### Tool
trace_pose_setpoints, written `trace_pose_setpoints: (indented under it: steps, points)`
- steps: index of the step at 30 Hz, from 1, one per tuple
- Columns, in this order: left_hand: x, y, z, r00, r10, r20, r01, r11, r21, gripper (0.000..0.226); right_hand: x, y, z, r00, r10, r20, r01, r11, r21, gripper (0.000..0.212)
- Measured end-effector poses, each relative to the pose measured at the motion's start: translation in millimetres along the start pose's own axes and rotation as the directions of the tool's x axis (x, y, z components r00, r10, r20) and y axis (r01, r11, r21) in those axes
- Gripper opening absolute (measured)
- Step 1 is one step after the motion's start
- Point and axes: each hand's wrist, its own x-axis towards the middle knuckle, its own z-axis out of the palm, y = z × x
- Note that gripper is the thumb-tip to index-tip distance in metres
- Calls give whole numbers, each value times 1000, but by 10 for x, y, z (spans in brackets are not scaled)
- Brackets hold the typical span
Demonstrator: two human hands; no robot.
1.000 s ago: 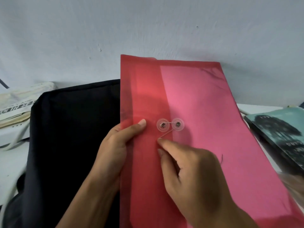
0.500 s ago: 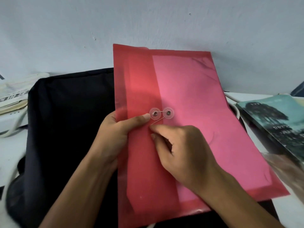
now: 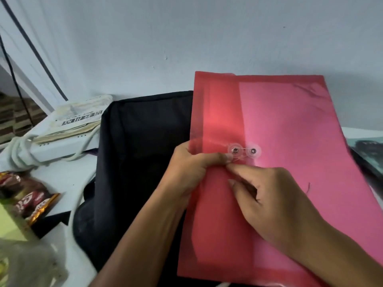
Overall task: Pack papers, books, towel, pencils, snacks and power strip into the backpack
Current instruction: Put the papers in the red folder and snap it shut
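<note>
A red translucent envelope folder [image 3: 290, 141] with pink paper inside lies tilted over the black backpack [image 3: 134, 162]. Two clear button discs [image 3: 244, 151] joined by a thin string close its flap. My left hand [image 3: 192, 170] grips the folder's left flap edge, thumb on top just below the left disc. My right hand [image 3: 269, 195] rests on the folder and pinches the string end right below the discs. Brown snack packets [image 3: 31, 195] lie at the left. A white power strip [image 3: 62, 146] with its coiled cord sits at the back left.
A stack of papers [image 3: 78, 121] lies on the power strip. A book with a teal cover [image 3: 366, 152] peeks out at the right edge behind the folder. Something pale green [image 3: 10, 222] and a clear plastic bag [image 3: 27, 264] are at the lower left. A wall stands close behind.
The view has swung left, bringing the snacks and power strip into sight. My left thumb has slid closer to the discs, and my right fingers now meet it at the string.
</note>
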Motion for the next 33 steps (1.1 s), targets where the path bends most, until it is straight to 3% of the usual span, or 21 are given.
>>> trace_pose_setpoints:
  steps: [7,11,14,16,21,24,26,31,32,33]
  points:
    - [15,-16,37,997,57,-46,-56,998,23,12,44,20,-192,991,-7,130,-13,989,146,26]
    - [26,25,19,999,-11,-31,8,996,-92,7,36,-55,-129,994,24,104,-46,976,215,28]
    - [11,41,17,1000,-22,-1,22,995,-97,11,48,-83,-75,997,2,83,-21,973,232,19]
    - [-5,34,31,999,-24,48,28,996,-89,15,91,-181,-67,995,-26,92,5,977,215,23]
    - [-9,42,-32,1000,11,28,-9,996,-86,15,307,-393,-88,985,-139,105,143,989,-32,16]
    - [-15,78,-40,1000,9,-22,-12,993,-121,18,400,-446,-347,991,-104,89,111,991,-79,13]
    - [-17,96,-22,1000,-14,-16,12,989,-148,18,373,-467,-563,994,-62,91,81,973,-215,15]
    - [-1,102,-43,1000,-31,-5,30,983,-183,15,202,-206,-1032,968,186,170,-16,720,-694,46]
    - [-2,92,-53,1000,-30,-2,29,982,-185,15,210,-107,-1124,975,193,112,-46,666,-745,51]
    - [-5,88,-57,1000,-31,4,31,982,-184,15,232,-47,-1193,988,147,41,-70,679,-731,51]
